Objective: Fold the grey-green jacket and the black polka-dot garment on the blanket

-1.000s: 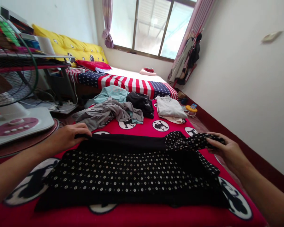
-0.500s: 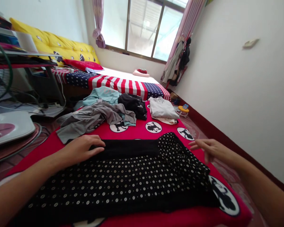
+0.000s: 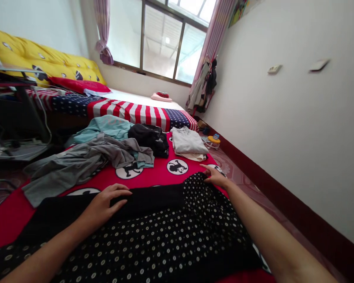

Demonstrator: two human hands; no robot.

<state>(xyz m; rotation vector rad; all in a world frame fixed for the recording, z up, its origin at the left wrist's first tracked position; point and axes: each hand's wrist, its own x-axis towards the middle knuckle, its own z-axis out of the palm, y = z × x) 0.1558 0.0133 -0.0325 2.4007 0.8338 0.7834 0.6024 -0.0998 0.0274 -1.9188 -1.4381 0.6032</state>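
A black garment with pale dotted print (image 3: pixel 153 239) lies spread before me on a red cloth with monkey roundels (image 3: pixel 162 173). One plain black strip of it is folded along the far side. My left hand (image 3: pixel 110 200) rests on that black strip, fingers stretched and the thumb apart. At the garment's far right corner, my right hand (image 3: pixel 216 177) touches the dotted fabric with its thumb side; the index finger points outward and the fingers are apart.
Beyond the garment lie a crumpled grey garment (image 3: pixel 85 157), a light blue one (image 3: pixel 106 127), a black one (image 3: pixel 150 137) and a folded light grey top (image 3: pixel 188 141). Behind them stands a bed with a striped, starred cover (image 3: pixel 129 112). A white wall (image 3: pixel 297 118) rises at right.
The view has turned right and shifted. My right hand has moved inward from beside the garment to its far right corner. My left hand stays on the black strip.
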